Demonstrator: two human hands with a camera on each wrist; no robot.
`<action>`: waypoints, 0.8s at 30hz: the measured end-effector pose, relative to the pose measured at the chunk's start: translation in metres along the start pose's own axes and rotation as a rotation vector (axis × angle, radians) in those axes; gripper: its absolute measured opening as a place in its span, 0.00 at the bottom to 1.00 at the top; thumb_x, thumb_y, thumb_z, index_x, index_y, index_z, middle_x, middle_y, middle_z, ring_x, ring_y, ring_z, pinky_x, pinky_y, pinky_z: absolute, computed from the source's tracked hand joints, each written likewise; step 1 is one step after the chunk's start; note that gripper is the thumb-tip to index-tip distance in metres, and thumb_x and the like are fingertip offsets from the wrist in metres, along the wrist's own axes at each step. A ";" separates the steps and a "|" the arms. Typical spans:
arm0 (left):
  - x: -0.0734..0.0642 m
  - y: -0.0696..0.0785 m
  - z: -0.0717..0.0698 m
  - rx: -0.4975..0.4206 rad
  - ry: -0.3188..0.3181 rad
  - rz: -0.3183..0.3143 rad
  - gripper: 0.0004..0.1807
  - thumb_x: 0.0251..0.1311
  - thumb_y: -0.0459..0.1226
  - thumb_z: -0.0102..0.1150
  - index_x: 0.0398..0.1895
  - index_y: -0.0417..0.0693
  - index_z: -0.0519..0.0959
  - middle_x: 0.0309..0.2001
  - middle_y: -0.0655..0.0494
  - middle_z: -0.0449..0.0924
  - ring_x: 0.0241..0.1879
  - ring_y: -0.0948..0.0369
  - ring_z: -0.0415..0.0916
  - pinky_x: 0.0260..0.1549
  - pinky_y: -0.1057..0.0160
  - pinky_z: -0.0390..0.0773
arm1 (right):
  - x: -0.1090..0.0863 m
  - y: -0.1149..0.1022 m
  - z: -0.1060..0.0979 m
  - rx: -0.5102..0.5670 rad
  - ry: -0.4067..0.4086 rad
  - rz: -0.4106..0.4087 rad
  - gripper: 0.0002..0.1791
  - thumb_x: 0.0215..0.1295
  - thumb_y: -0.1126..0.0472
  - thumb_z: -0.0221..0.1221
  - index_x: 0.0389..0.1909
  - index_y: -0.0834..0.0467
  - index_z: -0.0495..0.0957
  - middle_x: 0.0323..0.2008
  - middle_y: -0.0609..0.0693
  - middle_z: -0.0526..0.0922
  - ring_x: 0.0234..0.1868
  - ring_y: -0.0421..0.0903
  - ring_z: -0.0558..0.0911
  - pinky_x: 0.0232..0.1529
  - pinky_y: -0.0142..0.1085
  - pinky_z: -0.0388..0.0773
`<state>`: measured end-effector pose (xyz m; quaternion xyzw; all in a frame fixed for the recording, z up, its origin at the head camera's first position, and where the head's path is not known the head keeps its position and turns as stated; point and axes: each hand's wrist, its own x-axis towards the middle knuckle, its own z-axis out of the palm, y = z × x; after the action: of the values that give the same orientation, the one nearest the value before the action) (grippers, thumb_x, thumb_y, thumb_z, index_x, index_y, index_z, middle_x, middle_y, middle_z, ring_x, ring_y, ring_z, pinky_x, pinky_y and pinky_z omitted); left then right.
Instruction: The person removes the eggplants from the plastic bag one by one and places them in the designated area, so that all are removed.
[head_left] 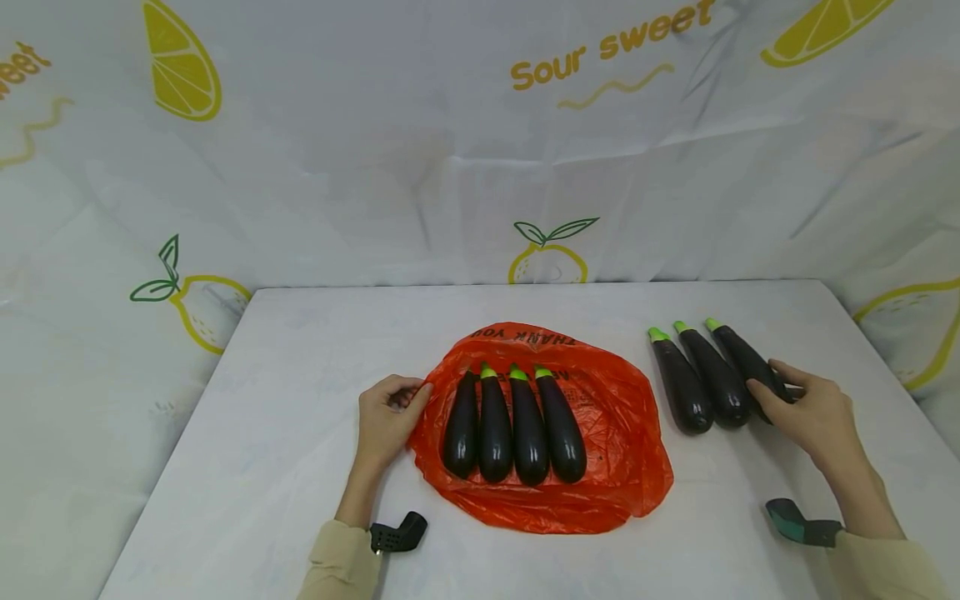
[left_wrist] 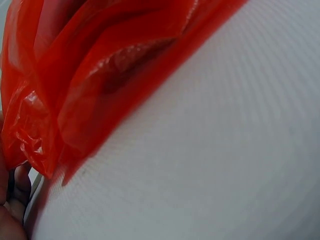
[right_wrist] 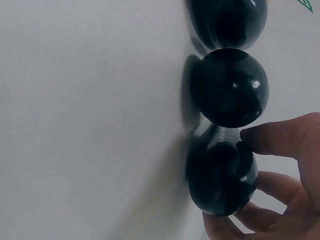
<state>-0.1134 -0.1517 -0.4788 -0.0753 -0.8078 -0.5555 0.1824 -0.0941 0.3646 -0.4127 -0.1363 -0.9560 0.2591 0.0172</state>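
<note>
My left hand pinches the left rim of a red plastic bag, which is spread on the table. In the left wrist view the bag's crumpled edge meets the fingers. Several dark eggplants lie side by side on the bag, green stem ends pointing away from me. To the right of the bag are three more in a slanted row. My right hand grips the rightmost one near its thick end, thumb on one side and fingers on the other. Its neighbour lies right beside it.
The white table extends around the bag, with its far edge close to a white cloth backdrop printed with lemons. The other loose eggplant of the row lies nearest the bag's right side.
</note>
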 end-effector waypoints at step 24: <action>0.000 0.001 0.000 -0.002 -0.001 0.009 0.02 0.60 0.33 0.71 0.35 0.46 0.89 0.28 0.51 0.85 0.28 0.66 0.72 0.31 0.75 0.74 | -0.003 -0.002 0.000 0.026 0.003 -0.026 0.36 0.73 0.48 0.55 0.69 0.73 0.66 0.61 0.81 0.71 0.58 0.81 0.73 0.41 0.60 0.82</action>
<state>-0.1130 -0.1515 -0.4783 -0.0793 -0.8071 -0.5552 0.1845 -0.0914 0.3621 -0.4113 -0.1242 -0.9543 0.2708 0.0237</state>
